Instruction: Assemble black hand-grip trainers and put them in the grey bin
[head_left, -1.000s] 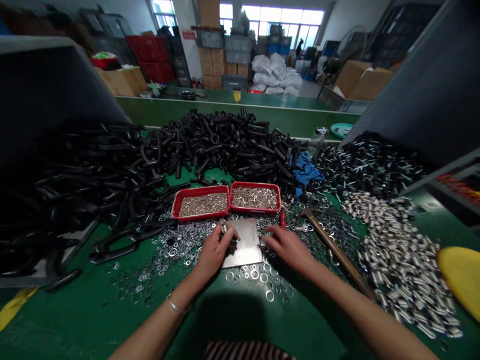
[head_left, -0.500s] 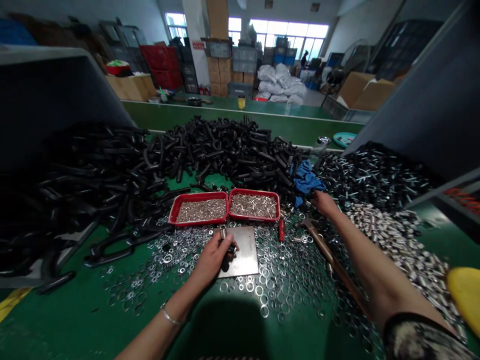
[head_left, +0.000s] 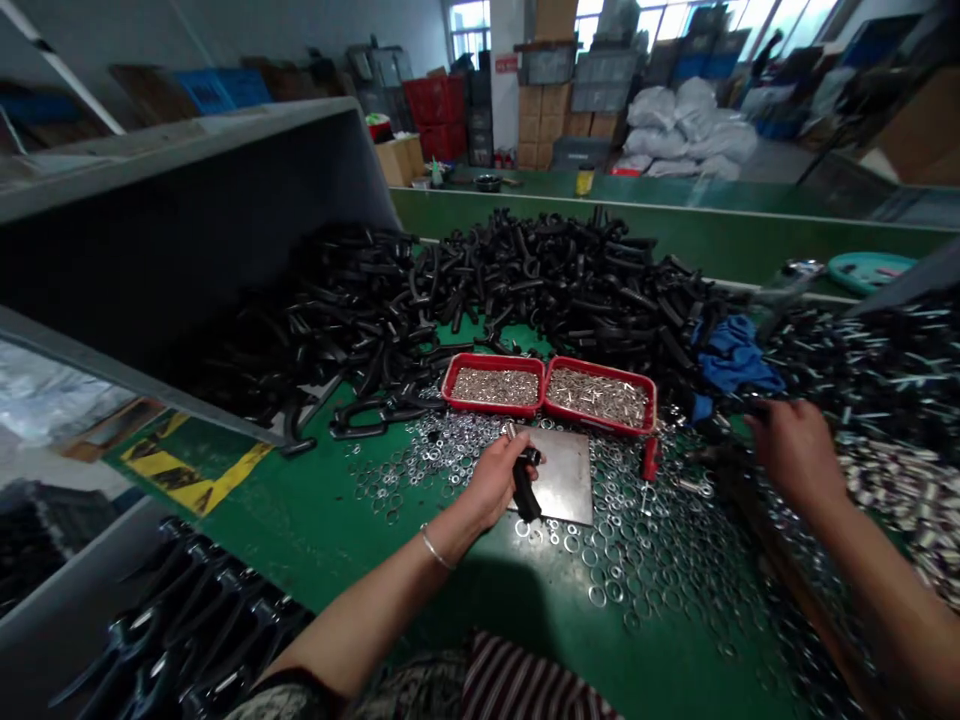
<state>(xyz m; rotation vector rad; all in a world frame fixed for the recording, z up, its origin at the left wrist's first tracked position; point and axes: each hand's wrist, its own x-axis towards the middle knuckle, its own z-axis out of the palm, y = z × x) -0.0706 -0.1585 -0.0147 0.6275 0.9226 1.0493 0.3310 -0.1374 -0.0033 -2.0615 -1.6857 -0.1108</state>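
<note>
My left hand (head_left: 496, 480) is closed round a black handle part (head_left: 524, 488) with a silver pin at its top, held at the left edge of a small steel plate (head_left: 564, 478) on the green table. My right hand (head_left: 793, 450) is out to the right, over the edge of a pile of silver pins (head_left: 892, 480); its fingers are curled and hidden from me. Loose washers (head_left: 637, 540) lie scattered around the plate. Two red trays (head_left: 550, 387) of small metal parts sit just behind it.
A large heap of black handles (head_left: 525, 280) fills the back of the table, with a blue rag (head_left: 731, 360) at its right. A red-handled tool (head_left: 649, 460) lies beside the plate. A grey bin wall (head_left: 187, 220) stands left, and a lower bin (head_left: 187, 630) holds finished black parts.
My view has swung left. The right hand left the plate, reached out to the pins at the right and now sits lower there. The left hand keeps its hold on the black part.
</note>
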